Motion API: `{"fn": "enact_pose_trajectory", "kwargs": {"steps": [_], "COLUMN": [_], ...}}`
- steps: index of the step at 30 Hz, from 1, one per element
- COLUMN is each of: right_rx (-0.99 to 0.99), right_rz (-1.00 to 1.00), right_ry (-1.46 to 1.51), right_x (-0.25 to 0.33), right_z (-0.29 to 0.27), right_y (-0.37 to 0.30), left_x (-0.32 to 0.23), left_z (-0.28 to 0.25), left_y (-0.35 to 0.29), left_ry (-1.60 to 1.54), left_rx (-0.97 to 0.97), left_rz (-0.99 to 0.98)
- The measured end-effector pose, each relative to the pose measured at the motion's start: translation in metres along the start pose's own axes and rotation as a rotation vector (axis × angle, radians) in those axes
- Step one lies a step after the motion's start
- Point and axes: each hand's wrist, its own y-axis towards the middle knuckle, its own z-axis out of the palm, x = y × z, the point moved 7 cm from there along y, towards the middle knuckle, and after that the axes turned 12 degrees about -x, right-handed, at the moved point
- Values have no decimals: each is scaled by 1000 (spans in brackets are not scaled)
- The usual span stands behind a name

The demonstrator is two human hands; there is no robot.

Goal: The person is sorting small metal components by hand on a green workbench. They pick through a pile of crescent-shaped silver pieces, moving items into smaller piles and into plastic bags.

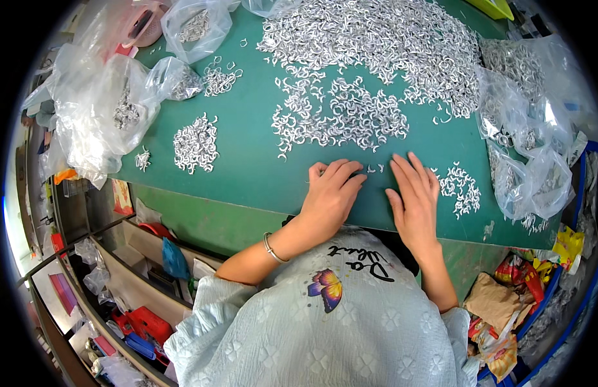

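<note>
Between my two hands, a few small silvery curved metal pieces (375, 169) lie on the green tabletop (247, 174). My left hand (330, 195) rests at the table's near edge, its fingers bent and drawn together toward the right; whatever they may hold is hidden. My right hand (415, 198) lies palm down with fingers stretched out and thumb apart. Beside its fingers is a small pile of the same pieces (460, 188). Beyond both hands spreads a looser patch of pieces (366, 113), and behind that a large heap (376, 39).
Toward the left sit a round pile (195, 143), a tiny cluster (142, 158) and some ring-like pieces (221, 77). Clear plastic bags (99, 109) crowd the left edge; more filled bags (528, 174) line the right. Low shelving (144, 277) stands at lower left, crumpled wrappers (499, 303) at lower right.
</note>
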Motion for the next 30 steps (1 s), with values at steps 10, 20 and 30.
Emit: {"fn": "enact_pose_trajectory", "kwargs": {"steps": [10,20,30], "right_rx": [71,121,163], "right_rz": [-11,-9,-13], "right_ry": [-75,-124,-176], "right_x": [-1,-8,-4], "right_z": [-7,-16,-4], "right_y": [-1,-13,-10], "left_x": [-5,-8,-1], "left_z": [4,10,-4], "left_y": [1,-1,-2], "left_ry": [-19,17,34], "left_rx": [29,97,25], "left_rz": [39,82,34]}}
